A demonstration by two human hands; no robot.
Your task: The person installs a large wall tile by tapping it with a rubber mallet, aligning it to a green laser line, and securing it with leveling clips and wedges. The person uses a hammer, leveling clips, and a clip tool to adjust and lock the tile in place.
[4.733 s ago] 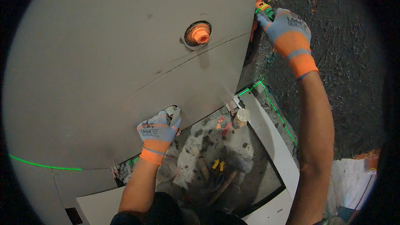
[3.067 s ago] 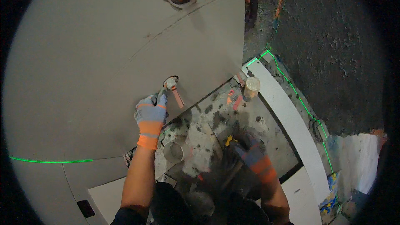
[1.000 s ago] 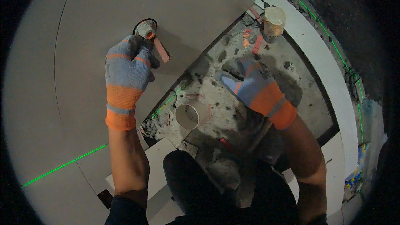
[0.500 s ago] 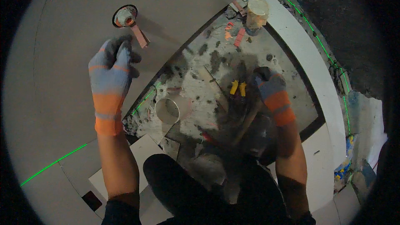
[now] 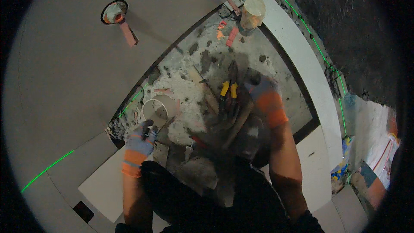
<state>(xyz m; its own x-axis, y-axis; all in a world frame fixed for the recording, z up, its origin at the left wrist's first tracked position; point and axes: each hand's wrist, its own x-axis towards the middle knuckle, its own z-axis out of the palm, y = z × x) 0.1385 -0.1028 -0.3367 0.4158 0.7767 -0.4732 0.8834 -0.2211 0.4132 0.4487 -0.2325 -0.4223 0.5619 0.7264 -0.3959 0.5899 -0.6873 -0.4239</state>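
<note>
Pretty dim, murky shadow low in the middle, black fisheye rim, right hand (image 5: 262,91) motion-blurred, green line (image 5: 47,171) glowing bright.

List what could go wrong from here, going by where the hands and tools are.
1. The right hand is close to the yellow-banded pliers and the wooden handle, so it might catch or shift one of them.
2. The left hand is right by the rim of the white tube and might bump it; whether they touch is unclear.
3. The pink strip on the grey panel has no hand on it, so it could slip.
</note>
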